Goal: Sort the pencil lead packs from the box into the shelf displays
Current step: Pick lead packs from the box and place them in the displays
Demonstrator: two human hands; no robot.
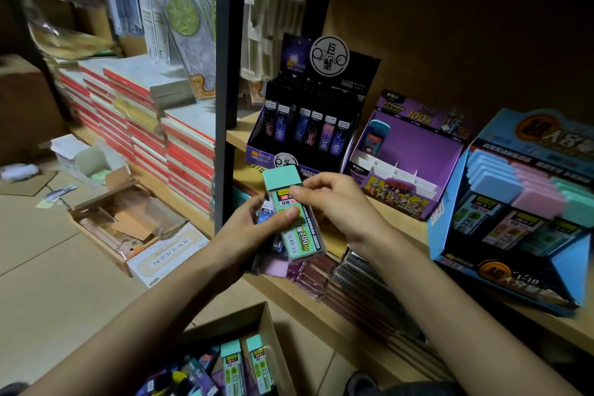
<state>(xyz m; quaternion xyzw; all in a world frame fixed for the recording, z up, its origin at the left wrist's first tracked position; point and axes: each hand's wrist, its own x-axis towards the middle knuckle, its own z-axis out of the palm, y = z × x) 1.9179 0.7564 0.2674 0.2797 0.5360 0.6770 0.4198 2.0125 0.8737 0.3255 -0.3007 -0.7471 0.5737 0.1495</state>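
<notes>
left hand (244,228) grips a stack (273,264) of packs just off the shelf (334,243) front edge. right hand (337,202) pinches the top green pack (300,235) near its cap end. long axis: cap up-left, base down-right. blue display (448,196) lies right, nearer the right hand; its green column is at its far right. likely move: right hand carries the pack there. box (257,315) sits below.
</notes>
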